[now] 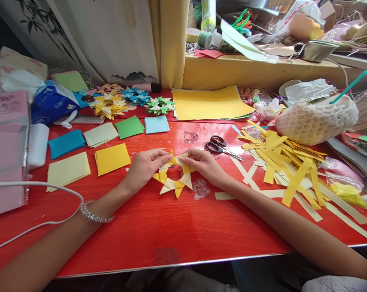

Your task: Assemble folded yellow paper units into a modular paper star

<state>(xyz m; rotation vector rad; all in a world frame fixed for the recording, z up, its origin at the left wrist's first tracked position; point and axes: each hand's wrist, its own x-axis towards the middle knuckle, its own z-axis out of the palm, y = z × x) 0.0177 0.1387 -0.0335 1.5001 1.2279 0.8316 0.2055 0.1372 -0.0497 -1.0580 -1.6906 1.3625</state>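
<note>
A ring-shaped origami star [179, 185] of folded yellow and cream paper hangs between my two hands, just over the red table. My left hand [147, 167] pinches its upper left part between thumb and fingers. On the upper right part, my right hand [203, 163] has its thumb and fingers closed. The ring's middle is open, and its points stick outward. My fingers hide some of the top folds. Left of my left hand lies a stack of yellow paper [112, 159]. Black-handled scissors [222, 147] rest beyond my right hand.
Stacks of blue paper [67, 144], green paper [129, 127] and cream paper [68, 170] lie left. Finished paper stars [108, 106] and large yellow sheets [212, 103] are at the back. Cut paper strips [295, 170] pile up right, near a net-wrapped object [318, 117]. A white cable [58, 185] crosses the left.
</note>
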